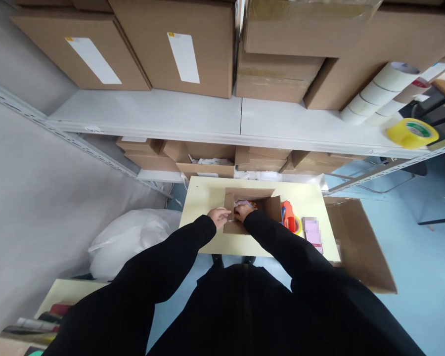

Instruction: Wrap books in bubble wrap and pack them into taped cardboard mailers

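Observation:
A small open cardboard box (250,190) stands on a pale yellow table with its flaps raised. Inside it lie some colourful packets (251,203), partly covered by my right hand. My left hand (219,216) is at the box's left side, fingers stretched out toward the left flap. Reaching down into the box, my right hand (242,211) has its fingers bent and pressed together near the left wall. What those fingers hold, if anything, is hidden. Just right of the box is an orange-red tape dispenser (288,216) with a yellow-rimmed tape roll.
A phone (312,235) lies on the table's (200,198) right part. A large open carton (359,242) stands on the floor to the right, a white plastic bag (133,240) to the left. Ahead, a metal shelf (193,116) carries cartons, stacked label rolls (374,94) and yellow tape (411,133).

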The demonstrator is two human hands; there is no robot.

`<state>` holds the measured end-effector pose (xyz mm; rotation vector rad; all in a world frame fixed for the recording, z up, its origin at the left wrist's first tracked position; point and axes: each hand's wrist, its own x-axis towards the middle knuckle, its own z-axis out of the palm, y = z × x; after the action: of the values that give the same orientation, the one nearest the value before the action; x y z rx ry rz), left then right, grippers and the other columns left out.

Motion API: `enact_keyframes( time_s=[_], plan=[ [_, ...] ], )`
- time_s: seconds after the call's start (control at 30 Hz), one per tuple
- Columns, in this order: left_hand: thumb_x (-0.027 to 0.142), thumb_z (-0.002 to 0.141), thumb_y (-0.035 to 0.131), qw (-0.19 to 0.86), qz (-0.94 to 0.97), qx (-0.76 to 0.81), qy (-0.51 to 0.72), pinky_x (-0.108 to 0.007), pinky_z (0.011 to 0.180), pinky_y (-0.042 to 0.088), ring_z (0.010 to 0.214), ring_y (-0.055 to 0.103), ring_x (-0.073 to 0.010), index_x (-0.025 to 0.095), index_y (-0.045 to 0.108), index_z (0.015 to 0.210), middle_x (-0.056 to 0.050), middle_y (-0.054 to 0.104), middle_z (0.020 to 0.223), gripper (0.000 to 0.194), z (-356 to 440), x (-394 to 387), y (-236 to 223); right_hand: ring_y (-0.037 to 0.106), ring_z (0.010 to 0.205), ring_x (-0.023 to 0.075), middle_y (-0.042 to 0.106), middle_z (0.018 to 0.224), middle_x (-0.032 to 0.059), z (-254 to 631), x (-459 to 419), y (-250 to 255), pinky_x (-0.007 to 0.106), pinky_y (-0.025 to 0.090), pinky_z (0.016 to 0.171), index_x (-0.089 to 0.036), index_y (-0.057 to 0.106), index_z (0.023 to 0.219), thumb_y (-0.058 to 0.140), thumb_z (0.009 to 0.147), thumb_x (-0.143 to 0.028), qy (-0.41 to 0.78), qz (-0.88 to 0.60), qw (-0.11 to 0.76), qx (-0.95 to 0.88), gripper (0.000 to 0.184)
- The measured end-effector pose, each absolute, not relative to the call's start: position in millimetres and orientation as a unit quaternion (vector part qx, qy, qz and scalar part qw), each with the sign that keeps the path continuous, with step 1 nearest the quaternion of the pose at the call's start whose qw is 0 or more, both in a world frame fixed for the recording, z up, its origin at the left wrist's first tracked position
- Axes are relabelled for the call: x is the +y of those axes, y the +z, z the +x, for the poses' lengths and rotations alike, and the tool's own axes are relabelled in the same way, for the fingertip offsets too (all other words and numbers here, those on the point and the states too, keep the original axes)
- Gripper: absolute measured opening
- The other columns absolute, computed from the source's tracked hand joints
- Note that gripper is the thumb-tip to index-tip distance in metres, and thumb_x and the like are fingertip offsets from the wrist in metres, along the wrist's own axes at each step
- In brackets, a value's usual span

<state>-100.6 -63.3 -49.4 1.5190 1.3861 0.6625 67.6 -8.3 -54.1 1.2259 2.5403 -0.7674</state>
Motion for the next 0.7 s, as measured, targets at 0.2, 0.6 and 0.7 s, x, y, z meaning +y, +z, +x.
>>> enact_keyframes(
  time_s=[0.2, 0.6, 0.7],
  plan=[
    [0.017, 0.069, 0.053, 0.267, 0.825, 0.449, 0.215, -0.035, 0.089, 0.042, 0.101, 0.053, -0.0202, 0.019, 0.057, 0.109, -0.008, 0.056, 0.108, 0.041, -106.2, -76.4, -65.0, 0.059, 0.088, 0.0175, 0.066, 0.094, 0.0086, 76.9, -12.7, -62.6, 0.025, 0.043, 0.077, -0.015, 0.066, 0.090, 0.056, 0.076, -0.027, -0.298, 0.444, 0.067, 0.842, 0.020],
    [0.018, 0.072, 0.051, 0.151, 0.893, 0.419, 0.059, -0.037, 0.087, 0.039, 0.094, 0.051, -0.0216, 0.018, 0.058, 0.104, -0.009, 0.056, 0.104, 0.033, -97.9, -62.3, -60.1, 0.060, 0.070, 0.0140, 0.067, 0.078, 0.0018, 86.9, -16.6, -76.9, 0.023, 0.045, 0.062, -0.020, 0.067, 0.086, 0.062, 0.070, -0.024, -0.325, 0.490, 0.007, 0.809, 0.017],
    [0.017, 0.071, 0.053, 0.149, 0.885, 0.439, 0.044, -0.040, 0.091, 0.036, 0.096, 0.051, -0.0223, 0.020, 0.057, 0.102, -0.008, 0.056, 0.104, 0.032, -97.3, -61.9, -60.7, 0.060, 0.070, 0.0152, 0.067, 0.078, 0.0030, 88.7, -15.7, -74.2, 0.025, 0.046, 0.064, -0.020, 0.068, 0.084, 0.062, 0.070, -0.026, -0.312, 0.478, 0.006, 0.821, 0.016]
  ],
)
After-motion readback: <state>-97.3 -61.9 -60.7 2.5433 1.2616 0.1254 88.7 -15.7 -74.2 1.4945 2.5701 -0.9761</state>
